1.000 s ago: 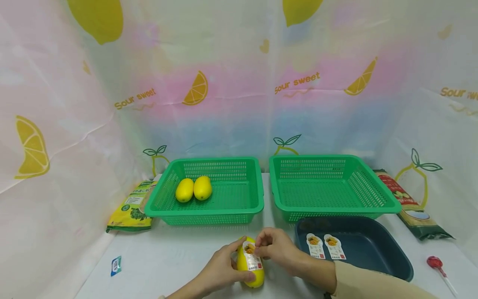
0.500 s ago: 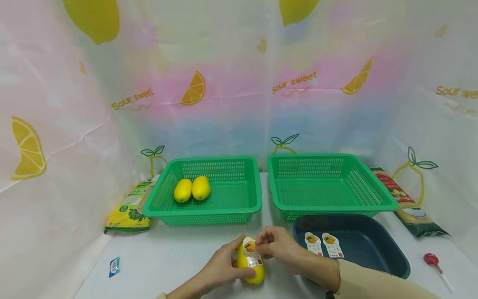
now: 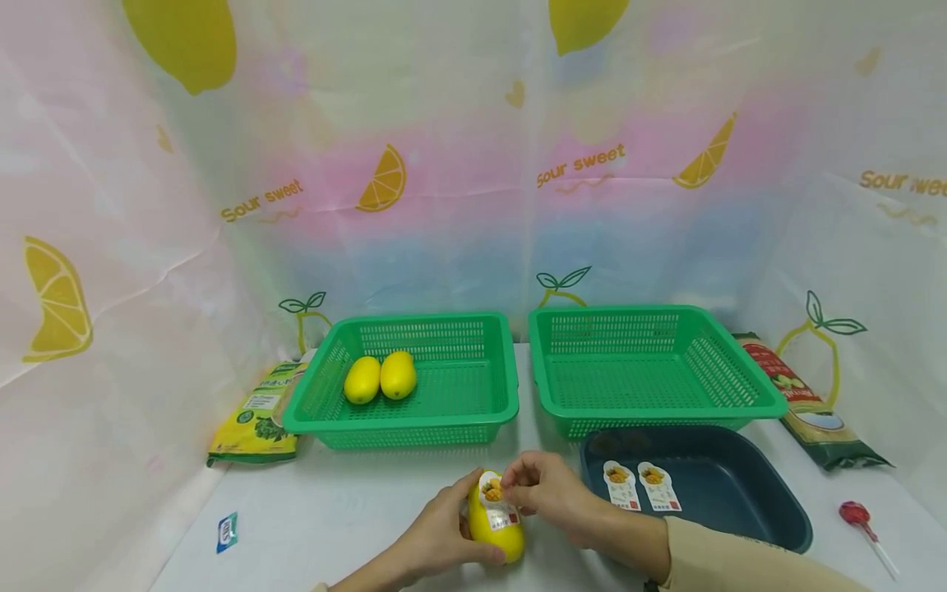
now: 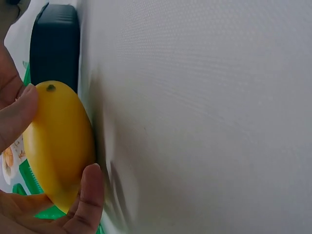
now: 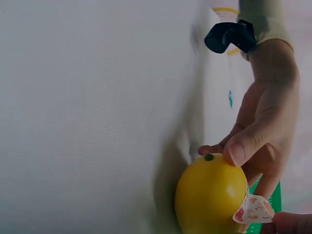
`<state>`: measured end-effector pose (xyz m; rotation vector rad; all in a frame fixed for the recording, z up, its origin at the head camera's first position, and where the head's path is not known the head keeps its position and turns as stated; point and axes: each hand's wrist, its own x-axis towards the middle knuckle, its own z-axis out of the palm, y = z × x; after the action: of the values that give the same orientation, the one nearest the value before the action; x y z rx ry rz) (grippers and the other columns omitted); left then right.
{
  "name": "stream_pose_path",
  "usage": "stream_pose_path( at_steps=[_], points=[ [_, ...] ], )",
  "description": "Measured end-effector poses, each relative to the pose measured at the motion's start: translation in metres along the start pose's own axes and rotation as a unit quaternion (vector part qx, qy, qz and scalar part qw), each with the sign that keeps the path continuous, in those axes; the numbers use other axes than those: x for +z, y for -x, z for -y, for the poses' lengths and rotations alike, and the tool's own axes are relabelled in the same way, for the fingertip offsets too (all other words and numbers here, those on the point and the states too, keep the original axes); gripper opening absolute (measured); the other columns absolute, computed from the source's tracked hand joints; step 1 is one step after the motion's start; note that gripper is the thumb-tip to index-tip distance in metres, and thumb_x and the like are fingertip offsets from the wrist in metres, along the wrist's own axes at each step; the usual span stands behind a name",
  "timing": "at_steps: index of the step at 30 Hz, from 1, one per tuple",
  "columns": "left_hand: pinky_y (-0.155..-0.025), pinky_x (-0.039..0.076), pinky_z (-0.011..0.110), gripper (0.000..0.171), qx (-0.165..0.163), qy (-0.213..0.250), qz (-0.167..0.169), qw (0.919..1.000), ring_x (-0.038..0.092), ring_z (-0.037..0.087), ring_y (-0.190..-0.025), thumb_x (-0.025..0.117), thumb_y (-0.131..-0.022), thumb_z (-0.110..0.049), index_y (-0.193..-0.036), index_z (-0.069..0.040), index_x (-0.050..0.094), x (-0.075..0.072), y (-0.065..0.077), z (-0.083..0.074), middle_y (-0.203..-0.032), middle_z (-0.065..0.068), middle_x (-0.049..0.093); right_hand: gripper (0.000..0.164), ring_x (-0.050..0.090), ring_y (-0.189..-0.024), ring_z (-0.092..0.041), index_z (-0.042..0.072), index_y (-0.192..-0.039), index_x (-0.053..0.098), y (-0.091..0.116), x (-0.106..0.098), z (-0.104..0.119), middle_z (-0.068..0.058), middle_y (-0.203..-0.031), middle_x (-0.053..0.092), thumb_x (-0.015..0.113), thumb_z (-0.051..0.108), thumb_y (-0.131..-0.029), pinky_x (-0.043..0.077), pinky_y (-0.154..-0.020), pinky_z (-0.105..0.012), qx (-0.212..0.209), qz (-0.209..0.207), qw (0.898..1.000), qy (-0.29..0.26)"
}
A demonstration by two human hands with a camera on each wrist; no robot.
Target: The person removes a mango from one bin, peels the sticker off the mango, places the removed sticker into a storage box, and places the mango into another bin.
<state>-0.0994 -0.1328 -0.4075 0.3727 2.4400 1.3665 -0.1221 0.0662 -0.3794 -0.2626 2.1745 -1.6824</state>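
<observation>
A yellow mango (image 3: 508,544) lies near the front middle of the table, held by my left hand (image 3: 442,524) with the thumb on its near end and fingers along its far side. On its upper face is a white sticker (image 3: 501,516) printed with orange fruit. My right hand (image 3: 553,495) pinches the sticker's edge between thumb and finger. In the right wrist view, the pinched part of the sticker (image 5: 254,209) stands away from the mango's skin. The left wrist view shows the mango (image 4: 59,141) between my left thumb and fingers.
Behind are two green baskets; the left basket (image 3: 459,403) holds two mangoes (image 3: 381,377), the right basket (image 3: 629,386) none. Right of my hands, a dark tray (image 3: 740,485) has two stickers (image 3: 640,487). Food packets (image 3: 255,423), a small sachet (image 3: 227,532) and a lollipop (image 3: 856,516) lie at the sides.
Both hands stay nearly in place. The sticker's lower part, bent half a second ago, now looks flatter in the head view. The head view has shifted slightly.
</observation>
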Motion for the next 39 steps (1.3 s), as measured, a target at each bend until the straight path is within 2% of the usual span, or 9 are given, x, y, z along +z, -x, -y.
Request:
stream_pose_path(
  at_steps=[6,13,19,22,27,32,39],
  points=[
    [-0.071,0.049,0.018,0.102,0.016,0.012,0.002,0.9998,0.056,0.016,-0.086,0.089,-0.067,-0.016,-0.151,-0.001,0.032,0.003,0.001,-0.002,-0.133,0.024,0.047,0.009,0.055,-0.073,-0.013,0.006,-0.087,0.062,0.001,0.001,0.001,-0.002,-0.079,0.061,0.068,0.000,-0.087,0.053,-0.071,-0.032,-0.003,-0.012,1.000,0.000],
    [-0.073,0.051,0.020,0.099,0.028,0.033,0.015,0.9990,0.057,0.017,-0.087,0.088,-0.070,-0.015,-0.151,-0.002,0.032,0.001,-0.001,0.002,-0.136,0.022,0.047,0.010,0.055,-0.076,-0.013,0.005,-0.088,0.061,0.000,0.003,0.000,-0.003,-0.081,0.060,0.068,-0.002,-0.087,0.057,-0.074,-0.033,-0.006,-0.014,1.000,-0.009],
    [-0.072,0.051,0.021,0.100,0.028,0.020,0.014,0.9993,0.056,0.017,-0.087,0.089,-0.070,-0.018,-0.151,-0.002,0.033,-0.001,-0.003,0.004,-0.136,0.022,0.048,0.010,0.056,-0.077,-0.014,0.003,-0.089,0.061,-0.001,0.004,-0.001,-0.003,-0.082,0.060,0.068,-0.003,-0.087,0.058,-0.075,-0.033,-0.005,-0.015,1.000,-0.017],
    [-0.071,0.050,0.021,0.103,0.019,0.017,0.017,0.9995,0.055,0.019,-0.087,0.090,-0.070,-0.019,-0.153,-0.006,0.031,-0.002,-0.004,0.004,-0.135,0.022,0.048,0.010,0.056,-0.077,-0.014,0.004,-0.089,0.060,-0.001,0.004,-0.002,-0.003,-0.082,0.060,0.068,-0.003,-0.087,0.058,-0.075,-0.033,-0.005,-0.017,1.000,-0.016],
    [-0.068,0.048,0.021,0.096,0.014,-0.002,0.015,0.9998,0.054,0.018,-0.085,0.090,-0.068,-0.020,-0.149,-0.007,0.039,-0.005,-0.004,0.003,-0.130,0.017,0.052,0.012,0.055,-0.076,-0.014,0.006,-0.088,0.060,-0.002,0.005,-0.001,-0.003,-0.081,0.059,0.068,-0.002,-0.087,0.058,-0.074,-0.034,-0.003,-0.021,1.000,-0.016],
    [-0.069,0.046,0.023,0.090,0.014,-0.030,0.009,0.9994,0.051,0.019,-0.088,0.091,-0.066,-0.021,-0.144,-0.010,0.048,-0.009,-0.006,0.001,-0.129,0.015,0.054,0.009,0.056,-0.077,-0.013,0.000,-0.092,0.061,-0.002,0.007,0.000,-0.003,-0.082,0.061,0.068,-0.002,-0.087,0.058,-0.074,-0.033,-0.002,-0.027,0.999,-0.017],
    [-0.070,0.047,0.025,0.090,0.012,-0.030,0.008,0.9995,0.051,0.020,-0.090,0.091,-0.066,-0.023,-0.145,-0.013,0.048,-0.011,-0.011,0.002,-0.133,0.017,0.053,0.015,0.058,-0.080,-0.012,-0.005,-0.097,0.060,-0.003,0.007,0.001,-0.004,-0.086,0.065,0.069,-0.002,-0.086,0.059,-0.077,-0.033,-0.007,-0.039,0.999,-0.015]
  ],
)
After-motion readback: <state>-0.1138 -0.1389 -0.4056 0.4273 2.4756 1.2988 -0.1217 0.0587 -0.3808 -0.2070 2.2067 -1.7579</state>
